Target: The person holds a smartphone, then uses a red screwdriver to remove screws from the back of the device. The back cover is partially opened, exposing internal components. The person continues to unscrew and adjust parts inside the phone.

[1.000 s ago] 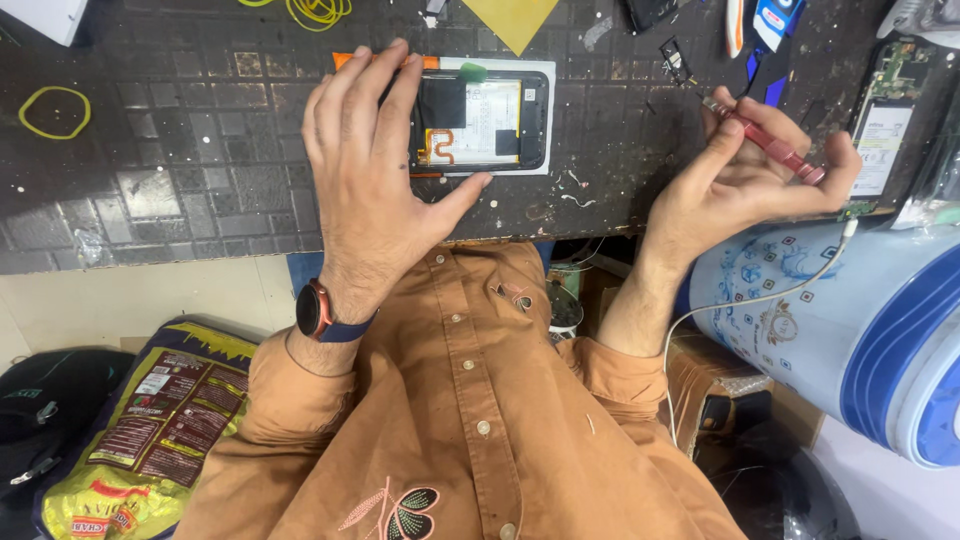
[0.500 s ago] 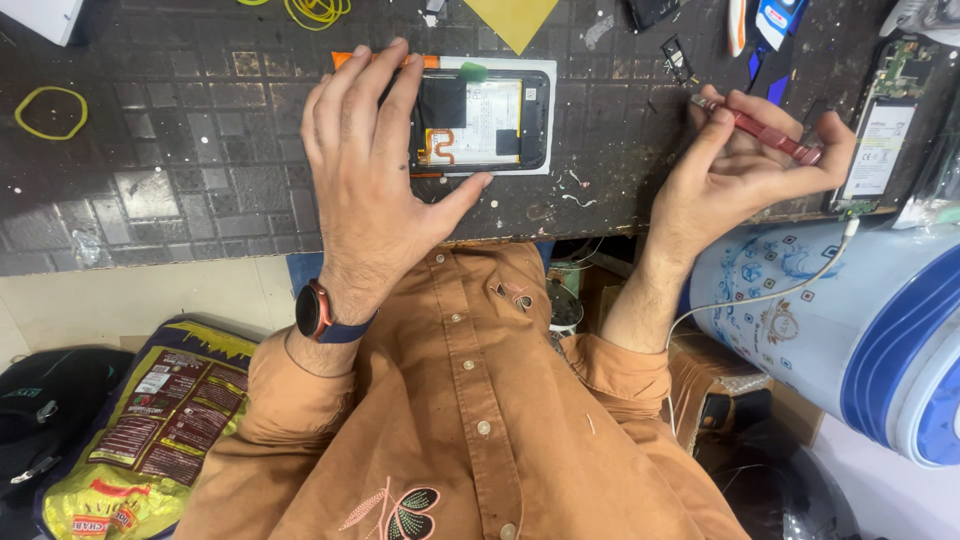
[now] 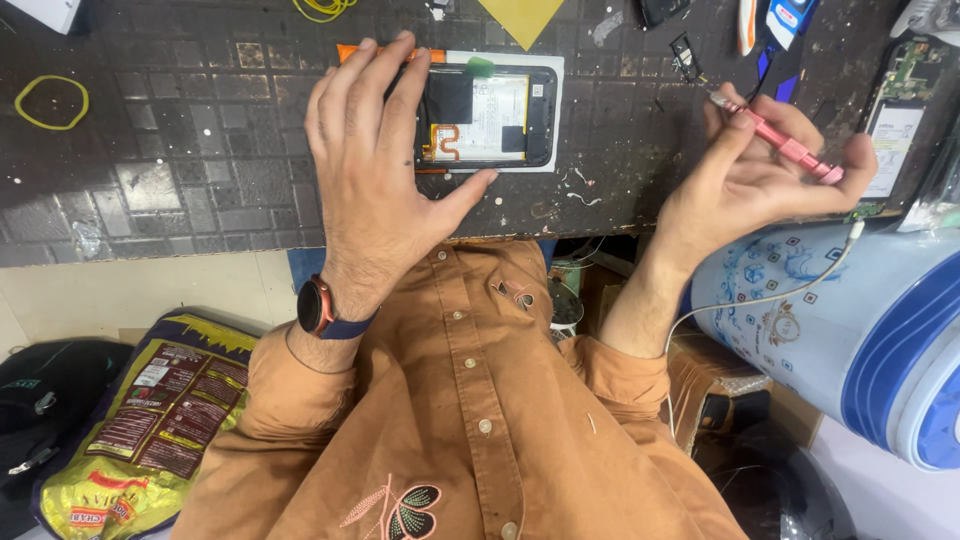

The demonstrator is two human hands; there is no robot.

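The left hand (image 3: 375, 165) lies flat, fingers spread, on the opened phone (image 3: 490, 115) (back already off) at 12 o'clock on the tabletop (image 3: 180, 170) — the right hand (image 3: 755, 175), at 2 o'clock, grips a pink screwdriver (image 3: 785, 145) — no screws visibly out yet.

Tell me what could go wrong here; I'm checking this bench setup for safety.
The opened phone lies with its battery bare, so the pink screwdriver in the right hand could slip and pierce it. The left hand covers only one end, so the phone may shift. Tiny bits scattered on the dark mat could get lost.
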